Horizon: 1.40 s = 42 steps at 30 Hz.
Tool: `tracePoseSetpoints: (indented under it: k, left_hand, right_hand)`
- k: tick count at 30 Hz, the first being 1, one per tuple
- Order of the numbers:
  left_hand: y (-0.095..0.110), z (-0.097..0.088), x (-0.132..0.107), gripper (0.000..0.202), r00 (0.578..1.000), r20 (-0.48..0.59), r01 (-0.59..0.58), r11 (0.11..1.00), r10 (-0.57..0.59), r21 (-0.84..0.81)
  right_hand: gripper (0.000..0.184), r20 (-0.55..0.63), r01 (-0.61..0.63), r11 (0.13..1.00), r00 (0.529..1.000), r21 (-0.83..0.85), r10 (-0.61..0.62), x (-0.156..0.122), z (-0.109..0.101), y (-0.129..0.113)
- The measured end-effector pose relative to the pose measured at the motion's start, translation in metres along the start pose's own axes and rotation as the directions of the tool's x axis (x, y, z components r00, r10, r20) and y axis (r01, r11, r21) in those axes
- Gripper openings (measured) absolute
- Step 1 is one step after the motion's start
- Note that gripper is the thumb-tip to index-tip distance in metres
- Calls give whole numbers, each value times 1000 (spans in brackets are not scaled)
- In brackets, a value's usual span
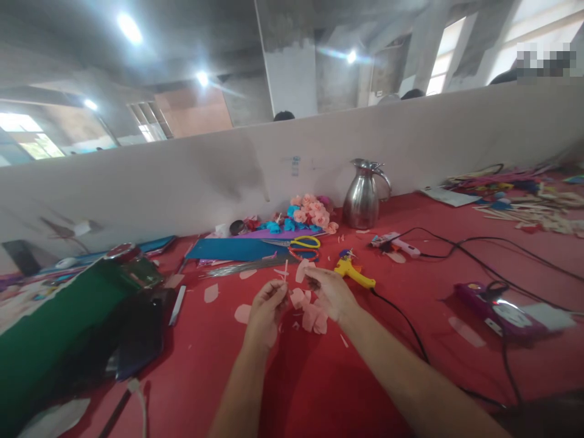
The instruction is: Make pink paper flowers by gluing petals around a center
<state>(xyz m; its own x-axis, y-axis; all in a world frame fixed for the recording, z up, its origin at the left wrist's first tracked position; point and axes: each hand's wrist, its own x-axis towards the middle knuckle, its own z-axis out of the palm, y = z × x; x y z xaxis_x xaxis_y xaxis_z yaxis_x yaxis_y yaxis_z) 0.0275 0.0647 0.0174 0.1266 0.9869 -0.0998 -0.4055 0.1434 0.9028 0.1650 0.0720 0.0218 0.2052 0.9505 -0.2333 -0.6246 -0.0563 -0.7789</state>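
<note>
My left hand [269,307] is closed, pinching a thin pale pink stick [286,271] that points upward. Just to its right, my right hand [329,289] holds a pink petal [302,271] between thumb and fingers, a little apart from the stick. Below and between the hands lie several loose pink petals [314,317] on the red table [292,389]. More cut petals [211,294] are scattered to the left. A yellow glue gun [353,274] rests right of my right hand, its cord trailing toward me. Scissors [305,248] with yellow and red handles lie beyond my hands.
Pink paper flowers [314,212] are heaped by the white partition [205,176], beside a steel jug [362,198]. A purple power strip [502,313] and cords occupy the right. At left stand a green board [68,328] and a white-handled cutter [177,305]. Thin wires [246,266] lie behind.
</note>
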Motion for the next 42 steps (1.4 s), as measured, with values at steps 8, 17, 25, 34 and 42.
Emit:
tracePoseSetpoints:
  k: [8,17,25,34,42]
  left_hand:
    - [-2,3,-1,17,1000,17,-5,1000,5,27]
    - [-7,4,-1,33,1000,-12,21,1000,-21,8]
    - [-6,5,-2,34,1000,-28,5,1000,-4,15]
    - [-8,6,-2,38,1000,-25,1,1000,-1,19]
    - [-11,6,-1,38,999,-47,-6,999,8,54]
  right_hand:
    - [11,18,-30,999,999,23,30,-3,3,3]
    - [13,43,-54,998,998,35,52,-4,4,8]
    - [11,35,8,1000,999,19,-9,-3,3,13]
    - [12,-20,46,999,999,-27,-46,0,1,18]
    - [15,-9,45,999,999,-12,-45,-4,3,19]
